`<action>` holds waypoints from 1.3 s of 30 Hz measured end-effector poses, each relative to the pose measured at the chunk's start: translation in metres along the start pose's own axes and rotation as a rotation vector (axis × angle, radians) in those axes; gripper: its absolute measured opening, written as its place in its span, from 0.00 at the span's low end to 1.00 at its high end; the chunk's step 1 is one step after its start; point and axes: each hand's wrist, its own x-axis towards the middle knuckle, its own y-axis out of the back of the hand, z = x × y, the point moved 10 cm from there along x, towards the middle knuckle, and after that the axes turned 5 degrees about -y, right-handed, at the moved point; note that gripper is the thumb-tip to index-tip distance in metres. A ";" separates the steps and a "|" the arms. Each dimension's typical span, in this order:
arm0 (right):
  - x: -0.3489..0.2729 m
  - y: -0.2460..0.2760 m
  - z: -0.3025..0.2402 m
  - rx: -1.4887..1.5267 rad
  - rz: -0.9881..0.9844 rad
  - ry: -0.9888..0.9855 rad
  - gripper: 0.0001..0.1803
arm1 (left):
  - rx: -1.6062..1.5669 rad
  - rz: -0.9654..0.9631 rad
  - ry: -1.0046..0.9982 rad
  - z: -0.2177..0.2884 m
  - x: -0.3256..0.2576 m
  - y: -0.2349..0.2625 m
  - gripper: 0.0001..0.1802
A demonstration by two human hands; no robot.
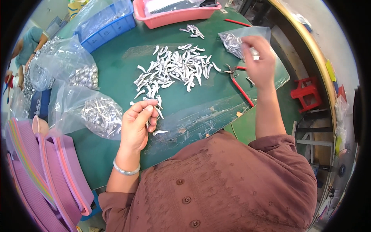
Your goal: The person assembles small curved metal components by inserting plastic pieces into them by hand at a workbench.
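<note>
My left hand (140, 123) is closed in a pinch at the near left of a loose heap of small curved silver metal pieces (174, 65). Whatever lies between its thumb and fingers is mostly hidden. A few such pieces lie right beside its fingertips. Over on the right, my right hand (259, 58) is raised by a clear plastic bag (233, 43) of silver pieces; its fingers are curled and smeared by motion. Pliers with red handles (241, 91) rest on the green table (116, 69), jaws apart, just left of that hand.
Clear bags of silver parts (101, 116) stand at the left, near a blue bin (108, 31). A pink tray (176, 17) sits at the back. Purple fabric bags (50, 170) crowd the near left. A red stool (306, 94) is beyond the table's right edge. Another person (30, 46) is at the far left.
</note>
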 end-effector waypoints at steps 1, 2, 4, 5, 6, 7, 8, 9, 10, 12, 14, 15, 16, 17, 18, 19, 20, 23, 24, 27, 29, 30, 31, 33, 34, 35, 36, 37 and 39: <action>-0.006 -0.024 -0.012 0.089 -0.149 0.001 0.06 | -0.002 -0.010 0.001 0.000 0.000 0.000 0.08; -0.016 -0.052 -0.024 0.123 -0.320 0.059 0.07 | 0.000 -0.001 -0.001 0.000 0.000 0.002 0.08; -0.042 -0.093 -0.042 0.082 -0.543 0.175 0.06 | 0.005 -0.012 -0.001 0.000 0.000 0.002 0.09; -0.051 -0.107 -0.045 0.116 -0.632 0.156 0.06 | -0.002 -0.017 0.001 -0.001 0.001 0.002 0.09; -0.060 -0.119 -0.048 0.149 -0.721 0.135 0.06 | -0.002 -0.016 0.001 0.000 0.001 0.002 0.09; -0.063 -0.123 -0.050 0.150 -0.721 0.135 0.06 | 0.005 -0.019 0.002 0.000 0.002 0.001 0.09; -0.066 -0.128 -0.048 0.109 -0.741 0.122 0.07 | 0.011 -0.024 0.003 0.000 0.002 0.000 0.09; -0.069 -0.133 -0.047 0.071 -0.763 0.112 0.07 | 0.005 -0.028 0.004 -0.001 0.002 0.001 0.09; -0.068 -0.134 -0.049 0.075 -0.765 0.114 0.07 | 0.005 -0.023 0.003 0.000 0.002 0.002 0.09; -0.070 -0.134 -0.051 0.065 -0.810 0.109 0.08 | 0.019 -0.025 0.006 -0.001 0.002 0.001 0.09; -0.075 -0.136 -0.049 0.060 -0.840 0.098 0.08 | 0.029 -0.021 0.015 -0.002 0.002 0.001 0.09; -0.079 -0.137 -0.047 0.053 -0.869 0.087 0.07 | 0.039 -0.019 0.022 -0.003 0.001 0.001 0.09; -0.080 -0.137 -0.046 0.055 -0.871 0.086 0.07 | 0.039 -0.017 0.024 -0.004 0.001 0.001 0.09; -0.080 -0.137 -0.047 0.086 -0.876 0.085 0.07 | 0.044 -0.022 0.023 -0.004 0.001 0.000 0.09; -0.081 -0.136 -0.049 0.118 -0.880 0.083 0.06 | 0.051 -0.027 0.020 -0.003 0.001 -0.001 0.09; -0.081 -0.135 -0.049 0.120 -0.881 0.082 0.06 | 0.051 -0.025 0.022 -0.003 0.001 -0.001 0.09; -0.082 -0.134 -0.049 0.109 -0.884 0.082 0.06 | 0.046 -0.029 0.026 -0.003 0.001 -0.002 0.09; -0.083 -0.134 -0.050 0.163 -0.879 0.030 0.05 | 0.037 -0.030 0.037 -0.005 0.001 -0.002 0.09; -0.082 -0.134 -0.051 0.224 -0.872 -0.022 0.05 | 0.029 -0.031 0.045 -0.005 0.001 -0.002 0.09; -0.078 -0.128 -0.065 0.403 -0.817 -0.072 0.04 | 0.032 -0.026 0.059 -0.006 0.000 -0.003 0.09; -0.080 -0.129 -0.073 0.500 -0.822 -0.139 0.04 | 0.028 -0.021 0.070 -0.007 -0.001 -0.003 0.09; -0.082 -0.131 -0.073 0.585 -0.821 -0.213 0.03 | 0.043 -0.029 0.080 -0.008 -0.001 -0.004 0.09; -0.085 -0.132 -0.073 0.663 -0.796 -0.261 0.02 | 0.058 -0.037 0.090 -0.009 -0.001 -0.005 0.09; -0.092 -0.137 -0.076 0.721 -0.841 -0.379 0.02 | 0.068 -0.054 0.101 -0.011 -0.002 -0.006 0.09; -0.098 -0.143 -0.074 0.771 -0.880 -0.500 0.02 | 0.068 -0.046 0.099 -0.012 -0.002 -0.005 0.09; -0.100 -0.145 -0.076 0.776 -0.885 -0.498 0.02 | 0.059 -0.058 0.092 -0.012 -0.003 -0.006 0.09; -0.104 -0.148 -0.075 0.797 -0.893 -0.548 0.02 | 0.049 -0.073 0.085 -0.011 -0.003 -0.008 0.09; -0.107 -0.150 -0.073 0.817 -0.900 -0.599 0.02 | 0.050 -0.081 0.080 -0.010 -0.004 -0.009 0.08; -0.109 -0.152 -0.075 0.829 -0.886 -0.600 0.02 | 0.042 -0.078 0.076 -0.010 -0.004 -0.007 0.08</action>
